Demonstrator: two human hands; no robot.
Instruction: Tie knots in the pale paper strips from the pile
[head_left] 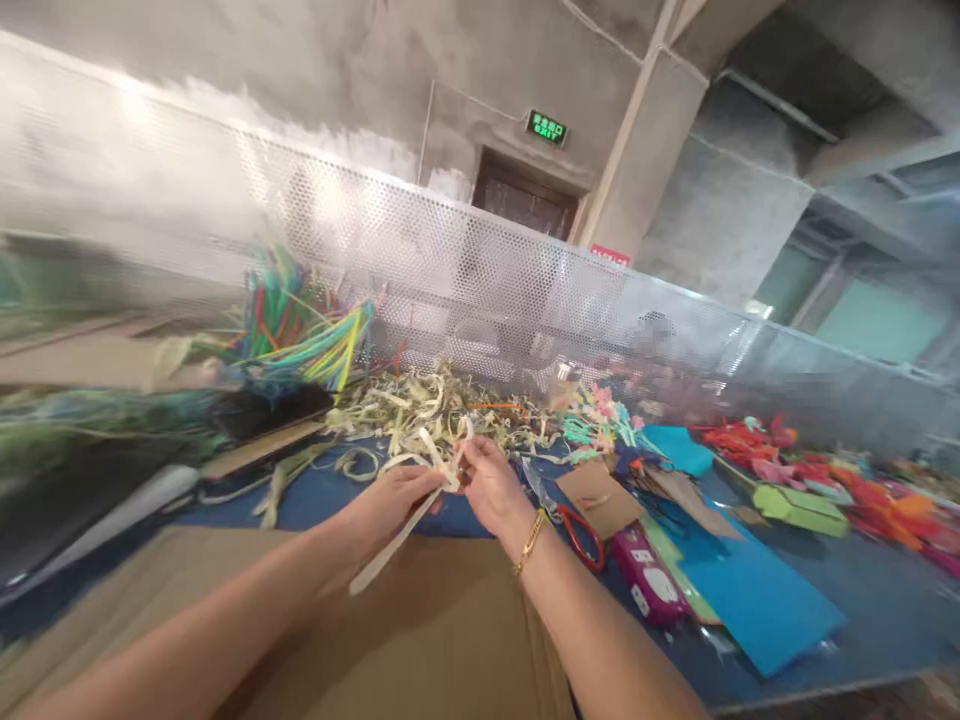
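Both hands meet above the far edge of a brown cardboard sheet (420, 630). A pale cream strip (396, 545) is pinched between them, its long tail hanging down to the left and its loops standing up above the fingers. My left hand (397, 500) is closed on the strip from the left side. My right hand (491, 485), with a gold bracelet at the wrist, grips the strip's looped part from the right. Just behind the hands lies a heap of similar pale and greenish strips (420, 405).
Red-handled scissors (581, 537), a purple packet (649, 580) and blue sheets (757, 600) lie right. Coloured pipe cleaners (300, 330) stand back left. Orange and red pieces (885, 500) lie far right. A perforated metal screen (510, 270) runs behind.
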